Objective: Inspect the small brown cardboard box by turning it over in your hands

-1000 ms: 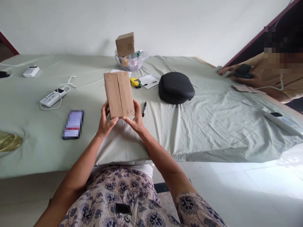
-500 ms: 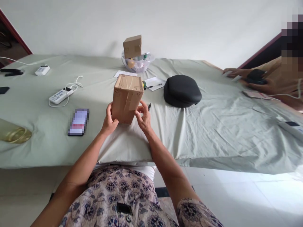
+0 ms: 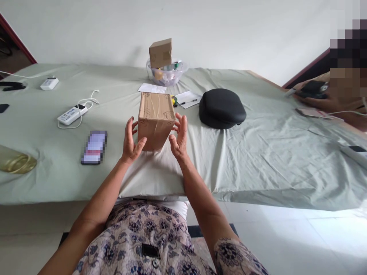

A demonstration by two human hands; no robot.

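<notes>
A brown cardboard box (image 3: 155, 122) wrapped in clear tape stands upright on the green-grey table cloth (image 3: 258, 145), right in front of me. My left hand (image 3: 130, 141) is at its left side with the fingers spread; the thumb is close to or touching the lower front edge. At the box's right side is my right hand (image 3: 179, 137), palm facing the box, fingers stretched and apart. Neither hand wraps round the box. A white cloth pad (image 3: 151, 175) lies under my wrists.
A phone (image 3: 94, 146) and a white power strip (image 3: 71, 114) lie to the left. A black domed case (image 3: 222, 108) sits to the right, and paper with a pen (image 3: 187, 100) behind the box. A clear bowl (image 3: 168, 74) carries a small carton (image 3: 160, 52). Another person's hands (image 3: 318, 97) work at the far right.
The box went from held up flat, to tipped upright, to standing on the table. Both hands have opened and drawn slightly away from its sides.
</notes>
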